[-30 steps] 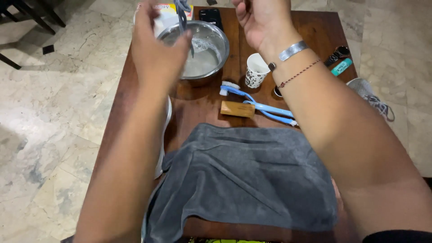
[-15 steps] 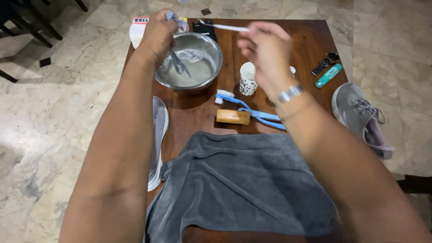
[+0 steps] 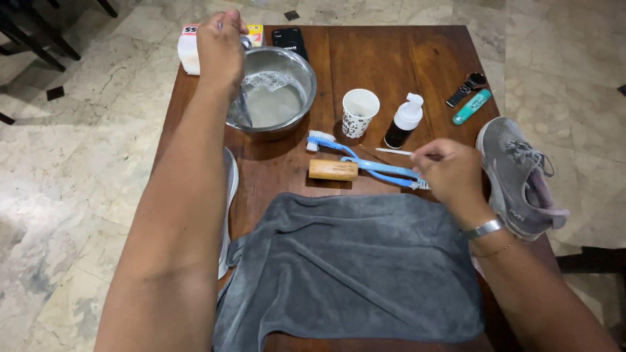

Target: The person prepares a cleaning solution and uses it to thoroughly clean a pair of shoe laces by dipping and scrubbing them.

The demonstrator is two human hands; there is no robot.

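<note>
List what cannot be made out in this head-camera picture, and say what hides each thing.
- Left hand: what it holds in the metal bowl; the fist covers it.
- Left shoe: mostly behind the left forearm.
- Thin white stick: too small to identify.
- Table: near part under the grey towel.

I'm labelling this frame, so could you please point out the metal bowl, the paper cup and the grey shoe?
metal bowl (image 3: 306, 75): head view, bare right rim.
paper cup (image 3: 356, 120): head view, patterned side wall.
grey shoe (image 3: 505, 173): head view, grey upper beside the laces.
</note>
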